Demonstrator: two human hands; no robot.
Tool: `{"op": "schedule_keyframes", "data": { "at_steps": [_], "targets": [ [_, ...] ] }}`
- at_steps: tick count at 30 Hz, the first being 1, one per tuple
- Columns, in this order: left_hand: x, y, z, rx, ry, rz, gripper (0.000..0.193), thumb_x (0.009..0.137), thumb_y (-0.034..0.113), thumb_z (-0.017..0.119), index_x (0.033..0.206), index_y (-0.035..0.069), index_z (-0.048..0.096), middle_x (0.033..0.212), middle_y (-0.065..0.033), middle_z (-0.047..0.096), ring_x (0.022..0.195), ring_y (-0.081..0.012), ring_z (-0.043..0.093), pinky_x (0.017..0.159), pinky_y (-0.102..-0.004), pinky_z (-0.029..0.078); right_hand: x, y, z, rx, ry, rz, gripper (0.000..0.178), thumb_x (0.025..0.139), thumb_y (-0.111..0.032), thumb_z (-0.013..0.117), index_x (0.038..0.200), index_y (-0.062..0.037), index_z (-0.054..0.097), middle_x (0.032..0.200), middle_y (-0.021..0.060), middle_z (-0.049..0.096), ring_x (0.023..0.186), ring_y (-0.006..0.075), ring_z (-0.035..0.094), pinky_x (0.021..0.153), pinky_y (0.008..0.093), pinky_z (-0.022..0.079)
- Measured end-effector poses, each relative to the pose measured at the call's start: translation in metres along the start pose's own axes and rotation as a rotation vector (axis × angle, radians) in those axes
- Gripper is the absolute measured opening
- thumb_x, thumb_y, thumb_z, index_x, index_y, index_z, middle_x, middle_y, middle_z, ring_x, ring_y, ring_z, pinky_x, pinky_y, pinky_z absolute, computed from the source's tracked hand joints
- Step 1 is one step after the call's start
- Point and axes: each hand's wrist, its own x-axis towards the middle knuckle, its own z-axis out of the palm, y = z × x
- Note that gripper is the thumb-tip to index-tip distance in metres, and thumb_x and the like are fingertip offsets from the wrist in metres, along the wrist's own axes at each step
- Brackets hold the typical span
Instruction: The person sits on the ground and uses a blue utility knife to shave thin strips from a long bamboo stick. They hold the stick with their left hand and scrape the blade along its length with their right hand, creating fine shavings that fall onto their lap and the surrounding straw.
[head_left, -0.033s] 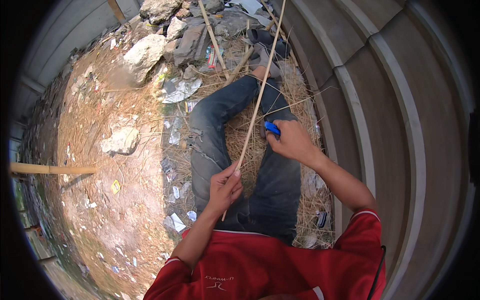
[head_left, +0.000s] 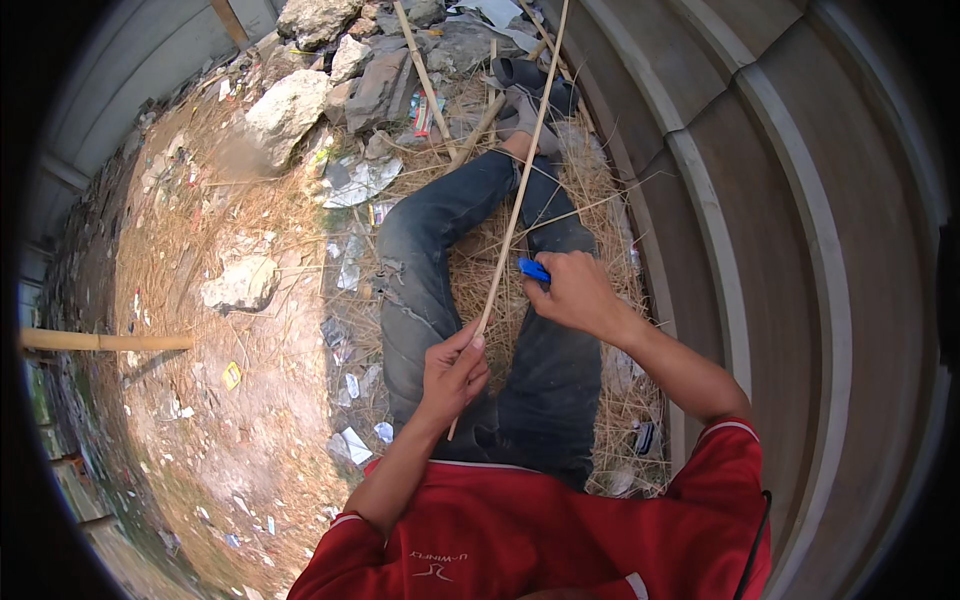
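Observation:
A long, thin bamboo strip (head_left: 517, 205) slants from my lap up past my feet at the top of the view. Near its lower end my left hand (head_left: 453, 375) is closed around it, thumb on top, with a short end poking out below the fist. Just right of the strip, over my thigh, my right hand (head_left: 580, 292) grips a small blue tool (head_left: 533, 269). The tool points toward the strip with a small gap between them. Most of it is hidden in my fingers, and no blade can be made out.
I sit with my legs (head_left: 420, 270) stretched over dry straw and litter. Corrugated metal sheeting (head_left: 790, 260) rises close on the right. Rocks (head_left: 290, 110) and bamboo pieces (head_left: 425, 75) lie beyond my feet. A bamboo pole (head_left: 105, 340) juts in at left.
My right hand has shifted slightly left and down with the blue tool, bringing it closer to the strip. My left hand and the strip have barely moved.

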Motion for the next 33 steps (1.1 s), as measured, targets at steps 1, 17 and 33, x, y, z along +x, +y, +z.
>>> {"op": "schedule_keyframes", "data": {
  "at_steps": [1,17,33],
  "targets": [
    [0.004,0.002,0.007,-0.015,0.008,-0.004,0.043,0.111,0.022,0.052,0.149,0.0,0.051,0.063,0.004,0.034,0.044,-0.0044,0.028,0.04,-0.0224,0.024,-0.006,-0.007,0.009,0.038,0.002,-0.011,0.025,0.087,-0.025,0.069,0.081,-0.001,0.07,0.069,0.0253,0.066,0.07,0.0479,0.066,0.069,0.056,0.053],
    [0.019,0.003,0.031,-0.013,0.146,0.07,0.045,0.111,0.02,0.055,0.151,-0.001,0.05,0.063,0.008,0.037,0.049,-0.0018,0.032,0.044,-0.0211,0.025,-0.012,-0.02,0.023,-0.054,0.003,-0.067,0.018,0.08,-0.023,0.074,0.081,-0.0049,0.074,0.07,0.0229,0.067,0.072,0.0455,0.068,0.071,0.0546,0.055],
    [-0.021,-0.014,0.046,0.056,-0.048,-0.062,0.043,0.107,0.011,0.059,0.149,-0.001,0.054,0.069,0.0071,0.04,0.053,-0.0022,0.034,0.046,-0.022,0.026,0.098,0.072,-0.036,-0.287,0.343,0.265,0.019,0.082,-0.017,0.069,0.088,0.0001,0.076,0.085,0.0291,0.071,0.084,0.0461,0.072,0.08,0.0547,0.058]
  ]
}}
